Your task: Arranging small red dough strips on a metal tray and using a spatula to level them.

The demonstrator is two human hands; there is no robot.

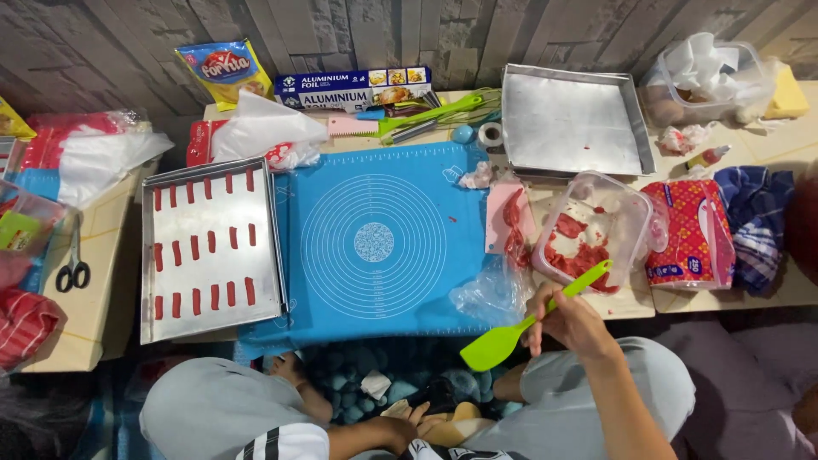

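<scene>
The left hand [400, 426] rests low by the lap, nearest the viewer, its fingers too hidden to tell their state. The right hand [567, 319] is clamped around the handle of a green spatula [511, 334], blade toward the body, just in front of the tub [588, 226]. The tub holds red paste. Left of the tub lies a blue mat [375, 238]; beyond that, a tray [209, 243] carries rows of red strips. Behind the tub sits a bare pan [571, 123].
</scene>
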